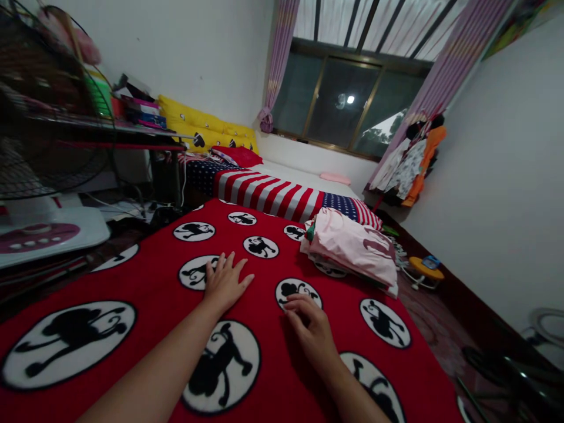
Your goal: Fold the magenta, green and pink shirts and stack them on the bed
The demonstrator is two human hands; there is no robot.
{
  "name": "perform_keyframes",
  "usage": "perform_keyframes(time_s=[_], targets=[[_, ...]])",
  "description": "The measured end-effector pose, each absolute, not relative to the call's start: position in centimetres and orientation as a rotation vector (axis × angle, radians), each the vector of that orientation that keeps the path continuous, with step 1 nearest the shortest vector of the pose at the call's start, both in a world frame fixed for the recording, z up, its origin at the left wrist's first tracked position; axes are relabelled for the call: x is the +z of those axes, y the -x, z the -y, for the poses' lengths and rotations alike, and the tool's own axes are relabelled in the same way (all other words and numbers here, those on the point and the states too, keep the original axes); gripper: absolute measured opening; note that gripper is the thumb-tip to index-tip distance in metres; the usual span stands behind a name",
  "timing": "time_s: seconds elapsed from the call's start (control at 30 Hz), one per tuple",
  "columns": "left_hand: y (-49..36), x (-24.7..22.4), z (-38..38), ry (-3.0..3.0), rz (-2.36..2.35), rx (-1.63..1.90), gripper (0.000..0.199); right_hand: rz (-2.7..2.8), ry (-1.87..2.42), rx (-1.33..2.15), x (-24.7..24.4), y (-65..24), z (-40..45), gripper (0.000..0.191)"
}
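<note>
A red cloth (273,264) with black monkey figures in white ovals spreads over the surface before me. My left hand (224,283) rests on it with the fingers spread, holding nothing. To the right, my right hand (311,329) hovers over or touches the cloth near a white oval; its fingers are loosely bent and apart, with nothing visible between them. A folded pile of clothes, a pale pink shirt (352,244) on top, lies on the cloth beyond my right hand. Neither hand touches the pile.
Behind is a bed with a striped, starred cover (273,191) and a yellow cushion (207,126). A fan (39,117) and a desk stand at the left. Clothes (409,161) hang by the window; a yellow stool (426,268) is on the floor at right.
</note>
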State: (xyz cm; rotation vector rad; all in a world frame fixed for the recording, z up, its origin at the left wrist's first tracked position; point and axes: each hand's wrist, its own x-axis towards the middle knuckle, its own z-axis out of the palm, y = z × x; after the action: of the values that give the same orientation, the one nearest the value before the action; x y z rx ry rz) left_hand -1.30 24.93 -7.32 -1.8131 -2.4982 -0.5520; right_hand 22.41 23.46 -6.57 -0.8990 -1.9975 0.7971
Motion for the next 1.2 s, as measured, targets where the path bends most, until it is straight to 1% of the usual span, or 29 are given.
perform_keyframes(time_s=[0.13,0.47,0.7,1.2], targets=[[1.34,-7.33,-25.06,1.811,2.502,-0.52,0.057,1.955,0.901,0.869,-6.18,-22.89,-24.38,0.015],[1.38,-6.65,-24.97,1.839,2.536,-0.372,0.058,1.956,0.862,0.898,-6.75,-22.42,-24.0,0.019],[1.55,-6.73,-25.13,1.84,2.521,-0.293,0.058,1.982,0.871,0.916,-6.8,-22.77,-23.75,0.017],[1.22,-6.8,-25.31,1.806,2.517,-0.306,0.059,1.949,0.783,0.965,-7.06,-23.29,-23.99,0.019]])
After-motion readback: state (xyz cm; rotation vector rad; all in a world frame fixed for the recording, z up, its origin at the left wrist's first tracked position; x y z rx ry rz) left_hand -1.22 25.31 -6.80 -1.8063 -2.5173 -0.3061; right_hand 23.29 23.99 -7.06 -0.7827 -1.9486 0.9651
